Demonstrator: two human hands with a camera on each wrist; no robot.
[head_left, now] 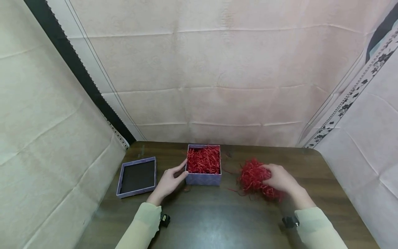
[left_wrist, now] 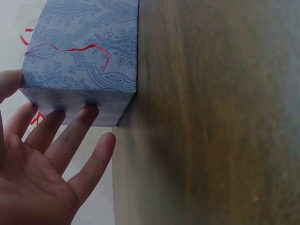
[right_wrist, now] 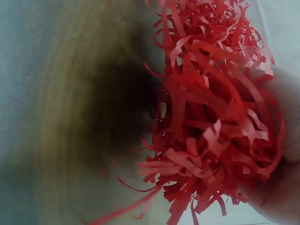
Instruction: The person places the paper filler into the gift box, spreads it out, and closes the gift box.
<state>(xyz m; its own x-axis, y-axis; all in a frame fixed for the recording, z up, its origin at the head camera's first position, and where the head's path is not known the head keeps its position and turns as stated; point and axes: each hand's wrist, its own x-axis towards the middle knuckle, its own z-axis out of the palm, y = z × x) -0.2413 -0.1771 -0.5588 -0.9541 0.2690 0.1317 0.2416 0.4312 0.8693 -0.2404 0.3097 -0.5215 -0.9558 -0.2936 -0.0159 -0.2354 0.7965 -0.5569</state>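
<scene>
A blue-purple patterned box (head_left: 203,179) stands near the table's far edge, filled with red shredded paper (head_left: 203,159). My left hand (head_left: 168,181) is at its left side, fingers extended. In the left wrist view, several fingertips touch the box's side (left_wrist: 77,101), the thumb rests by a corner, and one finger stays apart from it. A single red strand clings to the outer wall. Off to the right, my right hand (head_left: 280,178) grips a loose clump of red shredded paper (right_wrist: 211,108). The clump hides most of its fingertips in the right wrist view.
Left of the box lies its lid (head_left: 136,177), inside facing up, with a dark interior. The brown wooden table (head_left: 217,214) has a few stray red strands on it. Pale cloth (head_left: 242,79) hangs behind the table and along both sides.
</scene>
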